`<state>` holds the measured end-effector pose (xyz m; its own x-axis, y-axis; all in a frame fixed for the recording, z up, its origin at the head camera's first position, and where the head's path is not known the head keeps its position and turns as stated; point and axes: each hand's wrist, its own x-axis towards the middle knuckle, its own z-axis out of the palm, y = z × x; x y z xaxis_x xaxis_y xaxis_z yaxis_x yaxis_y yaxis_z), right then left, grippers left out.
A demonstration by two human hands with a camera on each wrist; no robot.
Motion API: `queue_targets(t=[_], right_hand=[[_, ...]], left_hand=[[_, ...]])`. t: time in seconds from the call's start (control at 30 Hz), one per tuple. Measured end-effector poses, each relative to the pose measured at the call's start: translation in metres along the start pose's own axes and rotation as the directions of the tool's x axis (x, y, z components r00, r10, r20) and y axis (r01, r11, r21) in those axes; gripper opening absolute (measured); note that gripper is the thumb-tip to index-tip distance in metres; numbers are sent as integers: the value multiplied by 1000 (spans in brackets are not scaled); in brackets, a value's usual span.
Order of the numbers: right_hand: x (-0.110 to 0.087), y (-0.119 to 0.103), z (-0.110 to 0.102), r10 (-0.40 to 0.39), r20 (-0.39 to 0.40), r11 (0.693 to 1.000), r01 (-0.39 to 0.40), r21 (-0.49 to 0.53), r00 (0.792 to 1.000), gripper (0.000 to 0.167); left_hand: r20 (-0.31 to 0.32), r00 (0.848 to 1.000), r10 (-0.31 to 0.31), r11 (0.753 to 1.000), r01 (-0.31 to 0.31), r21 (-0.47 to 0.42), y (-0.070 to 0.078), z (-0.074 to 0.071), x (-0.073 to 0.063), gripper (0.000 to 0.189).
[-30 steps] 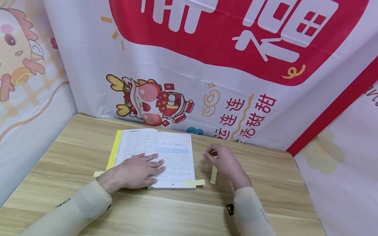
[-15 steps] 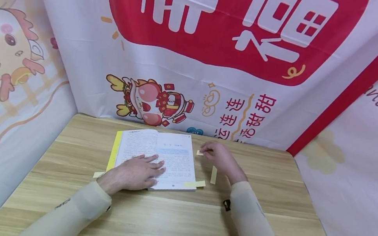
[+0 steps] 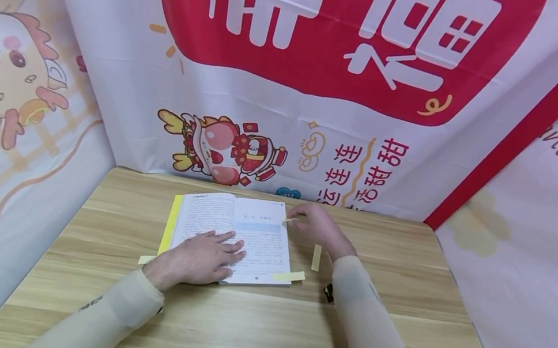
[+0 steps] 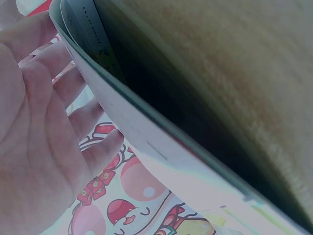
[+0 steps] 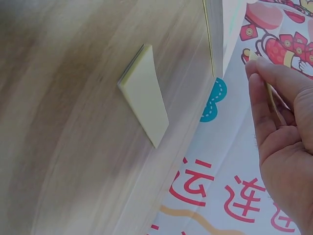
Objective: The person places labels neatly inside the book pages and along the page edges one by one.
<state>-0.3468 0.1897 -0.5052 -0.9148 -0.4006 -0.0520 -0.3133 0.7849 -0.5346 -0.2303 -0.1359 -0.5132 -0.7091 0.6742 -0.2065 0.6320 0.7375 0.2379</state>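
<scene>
An open book (image 3: 261, 250) with a yellow cover edge lies on the wooden table. My left hand (image 3: 201, 257) rests on its left page, fingers spread across the centre fold. In the left wrist view the palm of that left hand (image 4: 44, 127) faces the camera beside the edge of the book (image 4: 161, 132). My right hand (image 3: 316, 226) is at the upper right edge of the right page. Between thumb and fingers it pinches a small yellow sticky note strip (image 3: 288, 220), whose end overlaps the page in the head view.
A pad of yellow sticky strips (image 3: 317, 258) lies on the table right of the book. One strip (image 3: 289, 277) sticks out at the lower right page corner, another strip (image 3: 145, 260) at the lower left. A printed cloth (image 3: 257, 96) hangs behind the table (image 3: 249, 333).
My right hand has moved left to the book's right edge, bringing the sticky note strip with it. My left hand stays on the page, and the view has shifted slightly.
</scene>
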Motion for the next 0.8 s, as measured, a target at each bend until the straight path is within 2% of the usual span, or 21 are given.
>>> queue_targets(t=[0.33, 0.63, 0.8], right_hand=[[12, -4, 6, -6, -5, 1000, 6, -6, 1000, 22], [22, -6, 12, -80, -16, 997, 79, -24, 997, 22], [29, -6, 16, -69, 4, 998, 69, -13, 998, 23]], left_hand=[[8, 1000, -5, 1000, 5, 22, 0, -1, 0, 58], [8, 1000, -8, 1000, 7, 20, 2, -2, 0, 58], [5, 1000, -8, 1000, 8, 20, 3, -2, 0, 57]])
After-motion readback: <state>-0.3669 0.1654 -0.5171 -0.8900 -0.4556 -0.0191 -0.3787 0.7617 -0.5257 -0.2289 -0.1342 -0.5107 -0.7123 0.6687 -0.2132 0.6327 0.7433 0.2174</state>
